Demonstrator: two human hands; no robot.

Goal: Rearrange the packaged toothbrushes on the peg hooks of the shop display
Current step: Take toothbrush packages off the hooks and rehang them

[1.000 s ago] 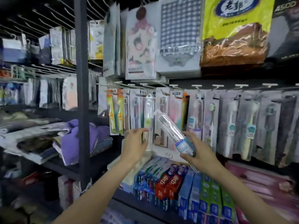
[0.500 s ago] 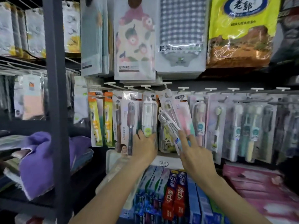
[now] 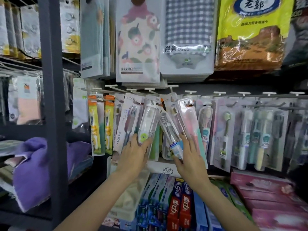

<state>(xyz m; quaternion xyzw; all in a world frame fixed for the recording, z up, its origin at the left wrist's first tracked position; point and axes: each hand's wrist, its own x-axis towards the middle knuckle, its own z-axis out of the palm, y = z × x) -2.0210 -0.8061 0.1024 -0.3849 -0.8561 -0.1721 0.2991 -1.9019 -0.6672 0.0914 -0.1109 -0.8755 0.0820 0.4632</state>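
The right hand (image 3: 188,157) is holding a clear toothbrush pack (image 3: 168,130) tilted among hanging packs; the left hand (image 3: 135,152) is pressing neighbours leftward, fingers straight. Next, I'd guess: threading it onto a hook (image 3: 173,90)

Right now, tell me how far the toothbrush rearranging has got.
Done: most toothbrush packs already hang in a row on the peg hooks. In hand: the right hand holds a clear-cased toothbrush tilted against the display, not on a hook, while the left hand rests on a white-cased pack, pushing it aside. Left: hanging the clear-cased one and straightening the tilted packs around it.
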